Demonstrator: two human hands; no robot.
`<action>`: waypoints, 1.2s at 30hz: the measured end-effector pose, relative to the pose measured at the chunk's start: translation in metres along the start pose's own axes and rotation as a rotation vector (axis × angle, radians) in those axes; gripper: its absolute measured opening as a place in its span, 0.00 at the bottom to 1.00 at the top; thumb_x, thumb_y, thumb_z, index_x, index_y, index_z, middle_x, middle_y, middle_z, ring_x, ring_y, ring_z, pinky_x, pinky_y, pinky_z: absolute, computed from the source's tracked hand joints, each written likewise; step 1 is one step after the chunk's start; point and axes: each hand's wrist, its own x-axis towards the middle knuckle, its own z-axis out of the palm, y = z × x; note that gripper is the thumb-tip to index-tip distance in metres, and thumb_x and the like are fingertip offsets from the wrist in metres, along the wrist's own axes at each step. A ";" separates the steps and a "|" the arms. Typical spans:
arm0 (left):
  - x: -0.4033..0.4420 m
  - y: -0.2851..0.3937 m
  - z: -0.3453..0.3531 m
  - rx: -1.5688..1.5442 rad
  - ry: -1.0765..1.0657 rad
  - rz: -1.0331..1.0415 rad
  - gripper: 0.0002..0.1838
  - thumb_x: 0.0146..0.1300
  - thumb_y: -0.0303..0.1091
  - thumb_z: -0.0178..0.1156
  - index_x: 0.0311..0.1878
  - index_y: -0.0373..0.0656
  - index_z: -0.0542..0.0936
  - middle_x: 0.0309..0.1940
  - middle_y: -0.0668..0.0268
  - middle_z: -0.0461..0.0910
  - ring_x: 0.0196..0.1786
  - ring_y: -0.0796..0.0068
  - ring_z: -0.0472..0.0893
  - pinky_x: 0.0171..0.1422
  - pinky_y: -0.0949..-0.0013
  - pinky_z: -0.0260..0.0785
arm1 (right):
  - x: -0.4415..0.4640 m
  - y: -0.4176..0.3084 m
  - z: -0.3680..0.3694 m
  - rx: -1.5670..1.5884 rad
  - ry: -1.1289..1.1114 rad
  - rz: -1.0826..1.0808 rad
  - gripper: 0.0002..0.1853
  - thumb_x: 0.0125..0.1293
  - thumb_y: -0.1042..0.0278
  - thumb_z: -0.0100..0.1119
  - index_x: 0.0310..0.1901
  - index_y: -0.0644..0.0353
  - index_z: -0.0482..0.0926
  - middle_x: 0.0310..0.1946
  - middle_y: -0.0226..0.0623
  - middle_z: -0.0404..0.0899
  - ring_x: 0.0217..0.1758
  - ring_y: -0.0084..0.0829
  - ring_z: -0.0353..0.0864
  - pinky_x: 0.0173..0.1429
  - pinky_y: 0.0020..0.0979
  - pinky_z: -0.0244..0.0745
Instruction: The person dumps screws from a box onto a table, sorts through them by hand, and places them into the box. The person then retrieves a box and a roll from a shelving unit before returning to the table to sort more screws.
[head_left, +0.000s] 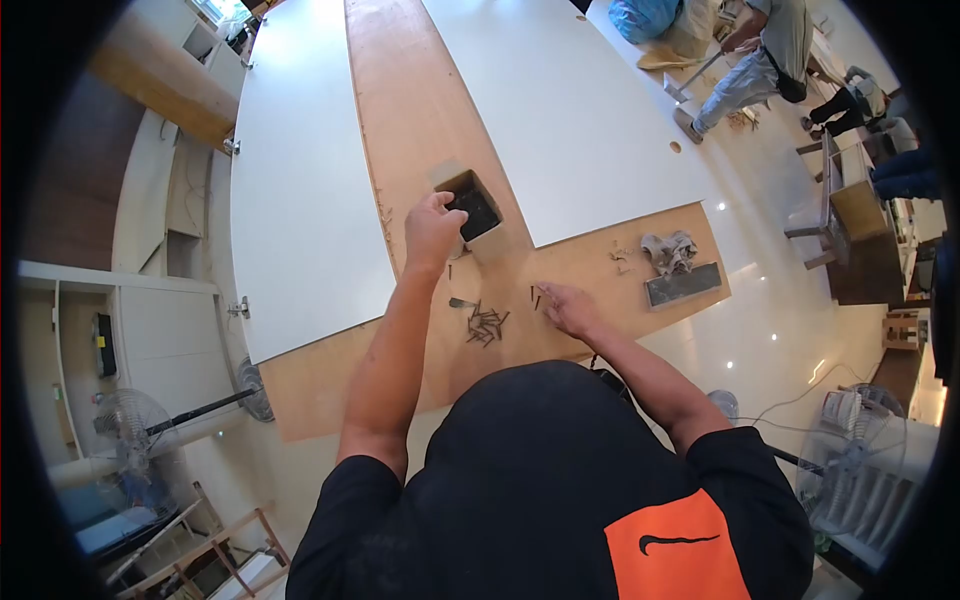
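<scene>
A small open cardboard box (pixel 488 236) with dark contents stands on the wooden board. My left hand (pixel 432 235) is at its left edge, thumb and fingers closed at the rim; the box hides part of the grip. Right of the loose pile, my right hand (pixel 570 310) is low over the board with its fingers drawn together at two dark screws (pixel 537 297). A pile of dark screws (pixel 486 326) lies between my forearms, with a small flat dark piece (pixel 461 303) beside it.
White panels (pixel 310 200) (pixel 570 130) lie on both sides of the bare wood strip. At right are a crumpled grey cloth (pixel 670 252), a grey rectangular block (pixel 684 287) and small light bits (pixel 620 257). A person (pixel 755 75) stands beyond; fans (pixel 145 435) flank me.
</scene>
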 end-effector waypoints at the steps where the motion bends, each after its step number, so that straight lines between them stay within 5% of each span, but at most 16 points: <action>1: -0.007 -0.008 -0.001 0.162 0.060 0.149 0.15 0.56 0.27 0.64 0.47 0.32 0.83 0.40 0.53 0.85 0.43 0.60 0.85 0.47 0.60 0.78 | 0.000 -0.002 0.002 0.007 -0.007 -0.005 0.21 0.65 0.59 0.61 0.59 0.51 0.82 0.48 0.44 0.85 0.51 0.50 0.84 0.56 0.44 0.80; 5: -0.044 -0.074 -0.011 0.561 0.212 0.262 0.07 0.58 0.31 0.62 0.34 0.36 0.84 0.33 0.51 0.82 0.39 0.52 0.83 0.46 0.54 0.76 | 0.016 -0.024 -0.014 0.007 -0.156 0.031 0.19 0.64 0.63 0.61 0.57 0.46 0.83 0.46 0.41 0.85 0.49 0.49 0.84 0.52 0.45 0.80; 9: -0.064 -0.106 -0.003 0.946 0.019 0.157 0.11 0.62 0.34 0.58 0.33 0.35 0.82 0.40 0.49 0.82 0.48 0.48 0.80 0.53 0.52 0.74 | 0.020 -0.007 -0.001 -0.049 -0.254 -0.098 0.12 0.65 0.64 0.60 0.49 0.47 0.85 0.39 0.41 0.83 0.44 0.49 0.83 0.46 0.47 0.78; 13: -0.056 -0.146 0.009 0.989 -0.010 0.112 0.09 0.62 0.32 0.59 0.37 0.36 0.82 0.48 0.50 0.77 0.53 0.46 0.77 0.57 0.51 0.73 | 0.020 0.001 -0.006 -0.134 -0.147 -0.275 0.05 0.65 0.65 0.60 0.39 0.49 0.84 0.34 0.39 0.81 0.40 0.46 0.83 0.42 0.46 0.78; 21: -0.077 -0.157 -0.016 0.856 -0.009 0.174 0.03 0.57 0.26 0.60 0.34 0.39 0.81 0.42 0.50 0.78 0.51 0.47 0.77 0.56 0.51 0.73 | 0.007 -0.003 -0.013 -0.168 -0.045 -0.328 0.07 0.67 0.63 0.58 0.32 0.53 0.81 0.30 0.38 0.78 0.36 0.43 0.83 0.39 0.45 0.77; 28: -0.108 -0.158 -0.032 0.890 0.009 0.147 0.04 0.60 0.29 0.61 0.35 0.40 0.81 0.41 0.53 0.78 0.49 0.48 0.77 0.53 0.51 0.73 | -0.011 0.004 -0.018 -0.215 0.018 -0.283 0.05 0.67 0.62 0.57 0.39 0.53 0.77 0.31 0.40 0.79 0.38 0.46 0.83 0.41 0.46 0.78; 36: -0.129 -0.170 -0.052 0.928 -0.052 0.346 0.04 0.63 0.28 0.59 0.35 0.39 0.81 0.39 0.53 0.78 0.45 0.50 0.78 0.47 0.52 0.74 | -0.017 0.027 -0.011 -0.157 0.053 -0.196 0.08 0.70 0.61 0.56 0.37 0.54 0.79 0.33 0.44 0.81 0.37 0.48 0.83 0.41 0.47 0.78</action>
